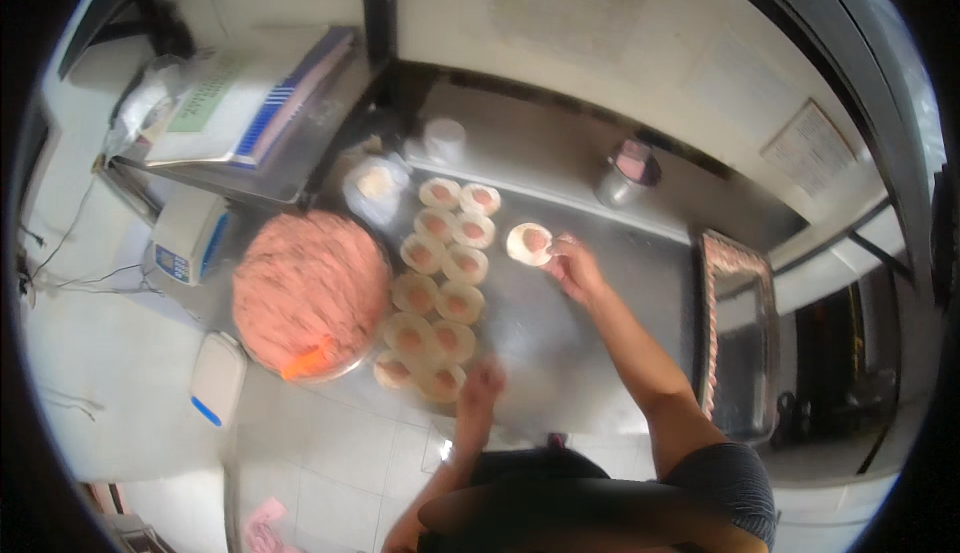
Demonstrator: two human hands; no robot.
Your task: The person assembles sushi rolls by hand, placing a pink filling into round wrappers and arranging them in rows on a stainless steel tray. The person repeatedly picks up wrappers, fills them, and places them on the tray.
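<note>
Over the steel table (560,363), my right hand (575,269) pinches the right edge of a round dumpling wrapper (517,244) with a lump of pink filling in its middle. My left hand (484,383) is at the table's near edge, beside the nearest wrapper (436,381); motion smears its fingers. Several more round wrappers (438,224) lie in two rows to the left, each topped with pink filling. Left of these rows stands a big round bowl heaped with pink minced filling (310,283), an orange spatula (308,360) stuck in its near side.
A metal tray (740,333) with a row of shaped dumplings along its left side is at the right. A metal cup (622,188) stands by the back wall, a white cup (444,140) and plastic bag (376,190) farther left. Scales (186,243) and a folder shelf (225,185) flank the bowl.
</note>
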